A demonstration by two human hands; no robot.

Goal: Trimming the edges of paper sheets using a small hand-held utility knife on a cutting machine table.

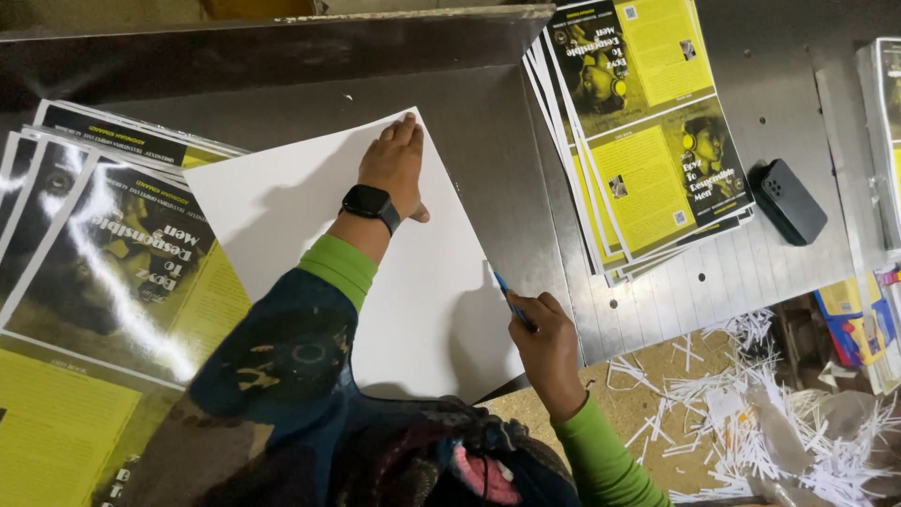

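Left hand [396, 164] pressing flat, fingers released, at 12 o'clock on white sheet [319, 216]. Right hand [544, 347] gripping blue pen [511, 302], tip touching sheet's 3 o'clock edge, pen angling toward 11 o'clock.

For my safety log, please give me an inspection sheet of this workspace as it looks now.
Surface: grey metal table with slots and holes at its right part.
Job's things: white sheet lying flat; blue pen with its tip at the sheet's right edge.
Clutter: stacks of yellow-black printed covers at left and at right; black phone beside the right stack.
Grips: left hand pressed flat on the sheet, a black watch on its wrist; right hand shut on the pen.
Cables: nothing seen.
Surroundings: white paper strips on the floor at right.
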